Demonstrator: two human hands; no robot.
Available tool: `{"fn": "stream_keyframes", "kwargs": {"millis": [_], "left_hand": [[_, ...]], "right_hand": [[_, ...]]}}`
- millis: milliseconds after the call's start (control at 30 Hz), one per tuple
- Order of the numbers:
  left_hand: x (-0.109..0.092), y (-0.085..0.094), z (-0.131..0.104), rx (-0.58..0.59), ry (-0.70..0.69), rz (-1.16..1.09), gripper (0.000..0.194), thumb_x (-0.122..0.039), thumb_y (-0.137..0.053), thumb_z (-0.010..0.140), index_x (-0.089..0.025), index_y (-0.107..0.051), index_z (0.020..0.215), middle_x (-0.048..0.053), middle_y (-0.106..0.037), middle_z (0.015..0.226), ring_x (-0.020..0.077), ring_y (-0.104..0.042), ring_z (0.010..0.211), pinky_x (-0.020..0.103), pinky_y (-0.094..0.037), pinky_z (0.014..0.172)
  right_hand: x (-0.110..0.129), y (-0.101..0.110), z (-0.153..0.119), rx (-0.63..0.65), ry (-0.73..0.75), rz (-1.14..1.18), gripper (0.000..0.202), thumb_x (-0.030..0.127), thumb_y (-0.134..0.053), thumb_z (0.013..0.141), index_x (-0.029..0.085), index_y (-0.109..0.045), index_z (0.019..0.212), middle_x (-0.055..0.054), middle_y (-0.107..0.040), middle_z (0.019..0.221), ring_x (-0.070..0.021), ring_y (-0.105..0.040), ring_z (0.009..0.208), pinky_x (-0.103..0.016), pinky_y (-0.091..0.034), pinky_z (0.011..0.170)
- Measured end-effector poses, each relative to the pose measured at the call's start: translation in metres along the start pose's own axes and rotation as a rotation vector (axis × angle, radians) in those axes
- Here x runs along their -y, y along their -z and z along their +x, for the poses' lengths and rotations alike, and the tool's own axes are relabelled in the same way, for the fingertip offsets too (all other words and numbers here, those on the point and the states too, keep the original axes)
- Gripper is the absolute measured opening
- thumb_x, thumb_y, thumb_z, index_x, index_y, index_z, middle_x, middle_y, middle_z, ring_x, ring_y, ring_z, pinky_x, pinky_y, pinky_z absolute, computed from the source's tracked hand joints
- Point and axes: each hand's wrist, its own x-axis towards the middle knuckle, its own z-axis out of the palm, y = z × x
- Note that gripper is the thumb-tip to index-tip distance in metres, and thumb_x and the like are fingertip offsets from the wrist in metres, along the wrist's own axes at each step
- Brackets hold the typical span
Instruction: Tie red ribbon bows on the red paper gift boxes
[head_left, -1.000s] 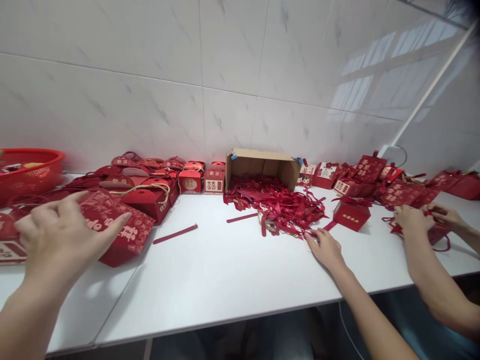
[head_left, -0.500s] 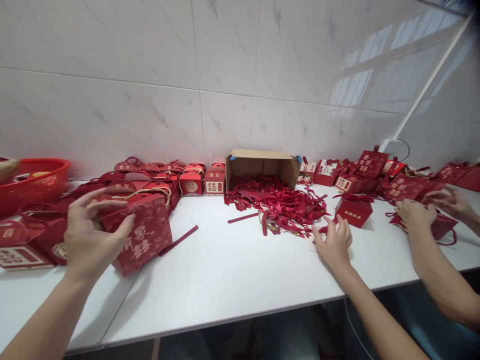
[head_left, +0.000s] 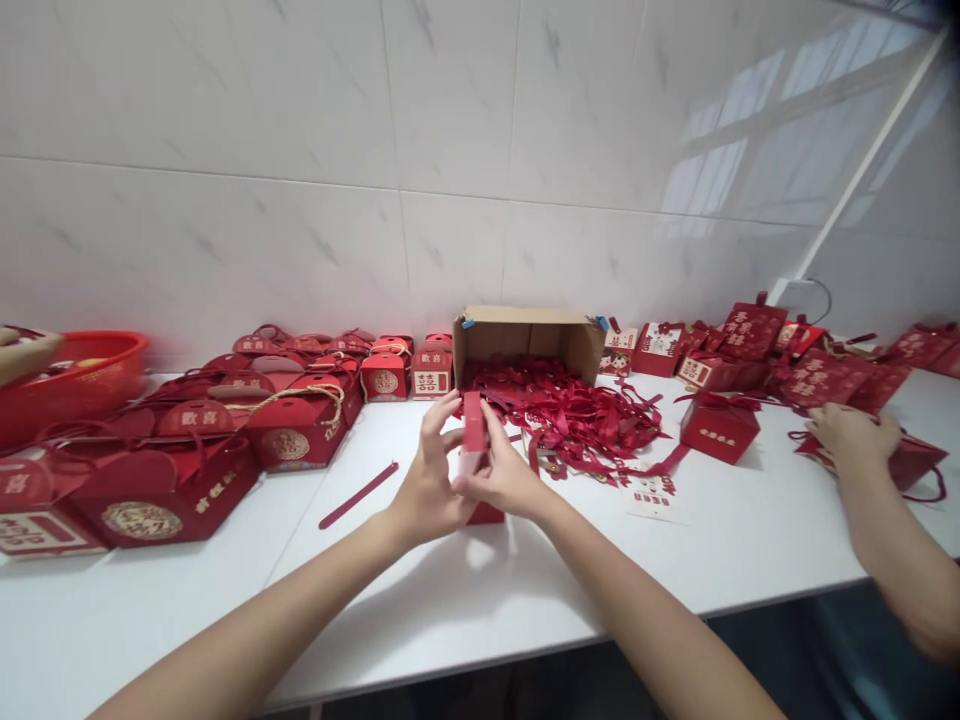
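Slippage looks like the main risk: the flat folded red paper box (head_left: pixel 473 440) stands on edge above the white tabletop (head_left: pixel 450 570), pinched only by fingertips, so a loosened pinch could drop it or crease its panels. Left hand (head_left: pixel 429 478) and right hand (head_left: pixel 501 478) meet around it, fingers nearly closed on its narrow sides, just in front of the heap of red ribbons (head_left: pixel 577 415).

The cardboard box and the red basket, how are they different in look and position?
The cardboard box is brown, angular and lies on its side, ribbons spilling from its mouth. The red basket is rounded and stands upright at the far left. Both sit on the white table near the wall.
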Motion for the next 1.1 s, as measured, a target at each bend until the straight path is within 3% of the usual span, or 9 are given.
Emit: {"fn": "stream_keyframes", "kwargs": {"millis": [100,267,367,433,567,700,833,1000,1100], "left_hand": [[0.006,0.008,-0.002,0.129,-0.01,-0.106,0.081,-0.013,-0.058,0.074,-0.029,-0.01,0.138,0.018,-0.016,0.142,0.0271,-0.05,0.115,0.045,-0.047,0.092],[0.027,0.023,0.005,-0.231,0.174,0.164,0.066,-0.02,-0.065,0.071,-0.024,-0.032,0.127,0.012,-0.043,0.119,0.0212,-0.054,0.097,0.037,-0.049,0.078],[0.033,0.027,0.006,-0.058,0.23,0.049,0.057,-0.018,-0.057,0.078,-0.023,-0.031,0.129,0.009,-0.053,0.108,0.0183,-0.057,0.092,0.032,-0.05,0.075],[0.034,0.028,0.002,0.054,0.135,-0.038,0.047,-0.012,-0.049,0.081,-0.023,-0.039,0.126,0.007,-0.059,0.1,0.0165,-0.059,0.089,0.03,-0.05,0.074],[0.036,0.032,-0.011,0.014,-0.064,0.019,0.032,-0.005,-0.051,0.079,-0.022,-0.059,0.105,0.006,-0.063,0.088,0.0147,-0.061,0.079,0.024,-0.049,0.064],[0.038,0.035,-0.016,0.006,-0.084,0.019,0.032,-0.008,-0.056,0.077,-0.02,-0.061,0.107,0.009,-0.066,0.092,0.0167,-0.063,0.079,0.024,-0.051,0.061],[0.033,0.032,-0.017,-0.118,0.027,0.047,0.016,-0.01,-0.055,0.079,-0.02,-0.065,0.088,0.004,-0.068,0.078,0.0149,-0.063,0.071,0.023,-0.051,0.062],[0.022,0.026,-0.014,-0.141,0.35,-0.067,0.047,-0.018,-0.06,0.078,-0.025,-0.044,0.121,-0.003,-0.061,0.067,0.0104,-0.057,0.054,0.02,-0.048,0.051],[0.025,0.022,-0.009,-0.053,0.464,-0.167,0.019,-0.025,-0.055,0.083,-0.021,-0.057,0.101,0.0,-0.062,0.071,0.0122,-0.06,0.06,0.021,-0.05,0.054]], "right_hand": [[-0.006,0.015,0.009,-0.012,-0.042,0.112,0.084,0.042,-0.07,0.068,0.025,-0.027,0.138,-0.011,-0.044,0.135,-0.0226,-0.048,0.118,-0.04,-0.039,0.098],[-0.012,0.027,0.016,-0.053,0.023,0.124,0.031,0.032,-0.062,0.077,0.022,-0.058,0.107,-0.004,-0.061,0.11,-0.0187,-0.057,0.1,-0.033,-0.043,0.088],[-0.011,0.023,0.015,-0.017,0.031,0.134,0.021,0.027,-0.064,0.075,0.021,-0.061,0.094,-0.001,-0.063,0.094,-0.0167,-0.058,0.087,-0.031,-0.043,0.083],[-0.009,0.019,0.012,0.009,0.045,0.117,0.018,0.025,-0.066,0.072,0.02,-0.062,0.089,-0.001,-0.064,0.089,-0.0167,-0.058,0.084,-0.031,-0.043,0.081],[-0.01,0.01,0.004,-0.086,0.05,0.091,0.012,0.025,-0.065,0.072,0.018,-0.06,0.08,-0.001,-0.06,0.08,-0.0158,-0.056,0.077,-0.029,-0.045,0.074],[-0.017,0.005,-0.003,-0.157,-0.057,0.151,0.022,0.031,-0.069,0.069,0.02,-0.055,0.08,0.001,-0.057,0.076,-0.0139,-0.054,0.072,-0.027,-0.046,0.068],[-0.018,0.0,-0.007,-0.09,-0.149,0.327,0.046,0.033,-0.079,0.055,0.023,-0.05,0.089,0.003,-0.058,0.076,-0.0143,-0.056,0.07,-0.028,-0.048,0.066],[-0.016,-0.005,-0.006,-0.168,-0.21,0.364,0.028,0.044,-0.066,0.071,0.021,-0.052,0.079,0.003,-0.054,0.067,-0.0118,-0.052,0.061,-0.025,-0.046,0.061],[-0.018,-0.005,-0.006,-0.177,-0.204,0.39,0.028,0.044,-0.065,0.073,0.021,-0.051,0.079,0.003,-0.053,0.068,-0.0123,-0.052,0.062,-0.026,-0.045,0.061]]}}
